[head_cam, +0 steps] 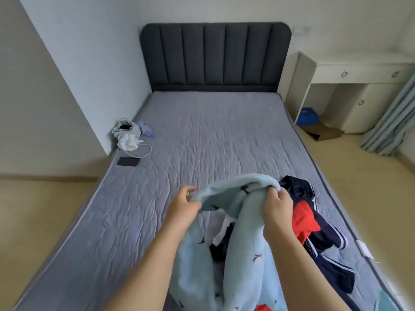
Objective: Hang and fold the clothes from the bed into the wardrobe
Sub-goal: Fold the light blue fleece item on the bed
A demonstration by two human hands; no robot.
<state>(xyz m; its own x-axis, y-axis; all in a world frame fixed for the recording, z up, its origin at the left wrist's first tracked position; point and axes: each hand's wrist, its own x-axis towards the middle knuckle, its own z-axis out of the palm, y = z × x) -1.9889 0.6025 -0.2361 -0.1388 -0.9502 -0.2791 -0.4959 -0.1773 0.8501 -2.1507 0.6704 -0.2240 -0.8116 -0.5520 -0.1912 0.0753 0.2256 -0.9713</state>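
Centrally, a grey quilted mattress (202, 142) fills the frame, its stitched surface wrinkled and its long edges piped. At its far end stands a dark padded headboard (215, 57) with vertical channels and rounded top corners. Most of the mattress surface lies bare, and pale floor (33, 209) runs along both long sides.

A light-blue fleece garment (242, 232), soft, napped and dotted with small dark motifs, is lifted off the bed at lower centre; its upper edge arches between the two hands and its lengths hang toward the bottom edge of the frame. Beneath and to the right of it, near the mattress's right edge, lies a crumpled navy garment (323, 239) with white side stripes, touching a red garment (303, 218).

A white desk unit (359, 72) with round pulls occupies the upper right, beside a striped curtain (390, 122).

The left hand (183, 207) pinches the fleece edge between thumb and fingers. The right hand (277, 209) grips the opposite fold, fingers curled over it.

At the mattress's left edge rest a white bag (126, 131), a looped white cable (146, 151) and a flat dark phone (128, 161).
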